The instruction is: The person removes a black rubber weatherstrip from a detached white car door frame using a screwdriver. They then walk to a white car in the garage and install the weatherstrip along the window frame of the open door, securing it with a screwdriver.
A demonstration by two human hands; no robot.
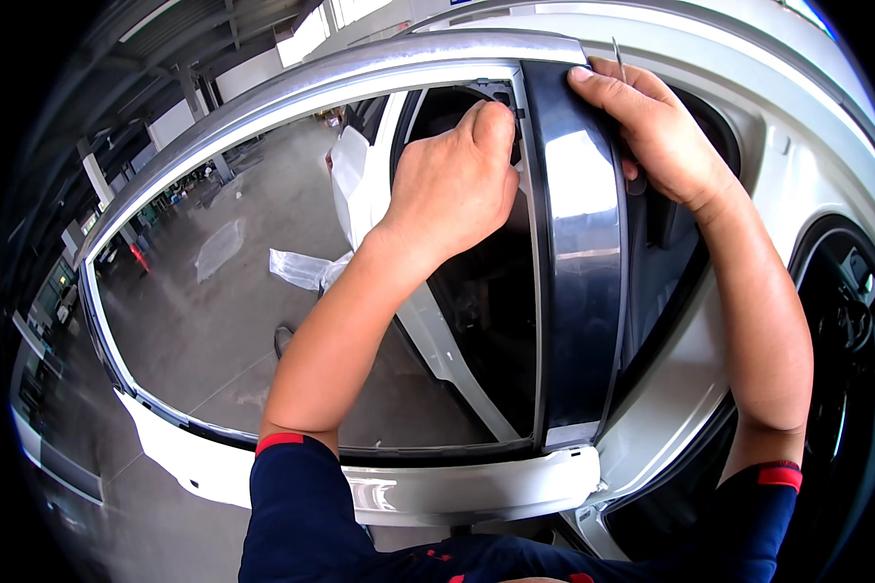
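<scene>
A white car door stands open before me, its window opening ringed by a bright metal frame (262, 100). A glossy black pillar trim (581, 321) runs down the frame's right side. My left hand (457, 180) reaches through the opening, closed in a fist against the trim's inner edge near the top corner; whatever its fingers hold is hidden. At the trim's upper right edge, my right hand (656, 121) rests its thumb on the black surface, with the fingers curled behind. A thin metal tool (617, 56) sticks up from those fingers, and its dark lower end shows below them.
The white car body (690, 389) with a dark doorway lies behind and right of the door. Another dark car window (846, 321) is at far right. Through the opening show the grey workshop floor (253, 321) and clear plastic film (297, 269).
</scene>
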